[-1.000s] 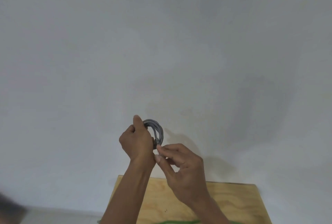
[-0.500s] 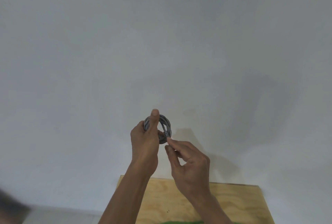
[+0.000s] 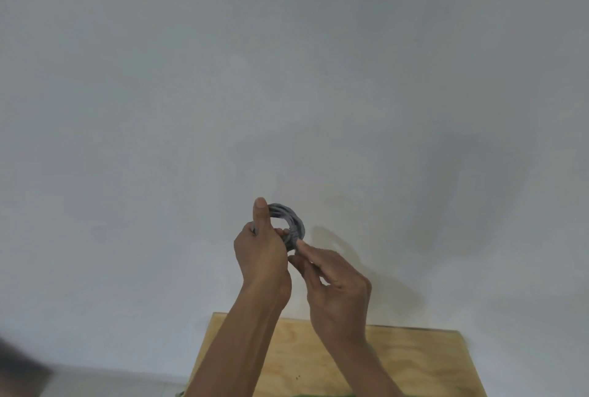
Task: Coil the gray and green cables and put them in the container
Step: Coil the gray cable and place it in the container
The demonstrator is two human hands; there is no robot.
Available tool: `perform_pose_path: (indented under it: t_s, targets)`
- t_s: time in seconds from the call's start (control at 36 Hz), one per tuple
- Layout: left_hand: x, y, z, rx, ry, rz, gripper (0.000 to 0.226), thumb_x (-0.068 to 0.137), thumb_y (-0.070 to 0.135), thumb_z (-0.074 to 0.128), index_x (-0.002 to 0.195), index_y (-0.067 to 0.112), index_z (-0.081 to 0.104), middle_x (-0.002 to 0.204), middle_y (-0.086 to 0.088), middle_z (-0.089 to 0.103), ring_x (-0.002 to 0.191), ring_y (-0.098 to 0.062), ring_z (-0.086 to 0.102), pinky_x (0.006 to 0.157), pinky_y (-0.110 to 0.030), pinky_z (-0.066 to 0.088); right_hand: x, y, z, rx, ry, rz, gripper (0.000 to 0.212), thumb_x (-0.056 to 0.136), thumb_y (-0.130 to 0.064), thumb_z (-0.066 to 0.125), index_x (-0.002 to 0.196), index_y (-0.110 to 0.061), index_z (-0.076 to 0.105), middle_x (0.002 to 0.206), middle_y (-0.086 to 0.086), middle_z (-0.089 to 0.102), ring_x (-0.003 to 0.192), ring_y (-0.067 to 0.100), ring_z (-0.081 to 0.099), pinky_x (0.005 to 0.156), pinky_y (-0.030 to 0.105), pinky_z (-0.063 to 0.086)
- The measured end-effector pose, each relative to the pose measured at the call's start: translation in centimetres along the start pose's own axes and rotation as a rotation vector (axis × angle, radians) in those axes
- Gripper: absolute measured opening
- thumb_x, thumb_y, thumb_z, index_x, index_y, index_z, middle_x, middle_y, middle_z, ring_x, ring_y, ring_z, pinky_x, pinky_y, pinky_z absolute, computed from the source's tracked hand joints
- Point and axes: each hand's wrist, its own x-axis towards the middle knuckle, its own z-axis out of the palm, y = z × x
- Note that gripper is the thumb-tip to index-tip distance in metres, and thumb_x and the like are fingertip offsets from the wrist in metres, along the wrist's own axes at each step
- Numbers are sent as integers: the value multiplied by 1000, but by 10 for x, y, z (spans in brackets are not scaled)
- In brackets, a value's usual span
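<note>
Gray cable (image 3: 291, 221) nearly coiled, held aloft above the desk (image 3: 414, 361) in the closed left hand (image 3: 261, 253), right hand (image 3: 334, 282) pinching its end at five o'clock; green cable barely visible at six o'clock, uncoiled; container unseen, stowing pending.

Gray cable (image 3: 291, 221), a tight multi-loop coil upright in midair; green cable barely visible at bottom edge (image 3: 322, 394).

Soft, even light; faint shadows on the wall (image 3: 350, 110), blurred corners.
</note>
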Motion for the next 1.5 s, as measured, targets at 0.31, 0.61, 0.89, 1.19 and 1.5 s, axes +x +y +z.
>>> perform_pose_path:
  t_s: [0.31, 0.61, 0.89, 1.19, 1.5]
  targets:
    - [-2, -1, -2, 84, -38, 42, 46, 98, 51, 53, 84, 9, 65, 65, -7, 58, 57, -22, 59, 61, -31, 49, 7, 6, 1, 167, -19, 26, 18, 80, 3, 72, 98, 1, 77, 84, 13, 68, 78, 18, 73, 72, 32, 63]
    - [1, -10, -6, 142, -19, 31, 45, 97, 51, 55, 81, 10, 65, 61, -5, 57, 54, -22, 59, 60, -33, 48, 0, 9, -3, 224, -39, 117, 30, 78, -1, 79, 101, -20, 78, 89, 0, 66, 76, 21, 70, 63, 40, 62]
    - [8, -21, -10, 84, 1, -69, 52, 95, 53, 57, 77, 4, 57, 64, -7, 51, 59, -25, 53, 68, -42, 49, 1, -12, -21, 62, -171, 344, 21, 77, -23, 83, 96, -31, 77, 98, -9, 65, 82, 19, 66, 55, 40, 57]
    - [-4, -28, -9, 259, -51, 111, 51, 97, 52, 54, 78, 5, 53, 58, -1, 47, 56, -19, 50, 60, -31, 48, 14, -16, -36, -65, -169, 453, 5, 80, -20, 81, 82, -22, 77, 72, -8, 74, 66, 13, 71, 59, 31, 61]
    - [-6, -33, -6, 336, -106, 100, 50, 97, 53, 54, 73, 9, 53, 61, -1, 38, 54, -17, 38, 58, -30, 37, 31, -6, -46, 370, -113, 826, 20, 69, -24, 83, 82, -10, 78, 79, 10, 75, 70, 18, 65, 63, 31, 51]
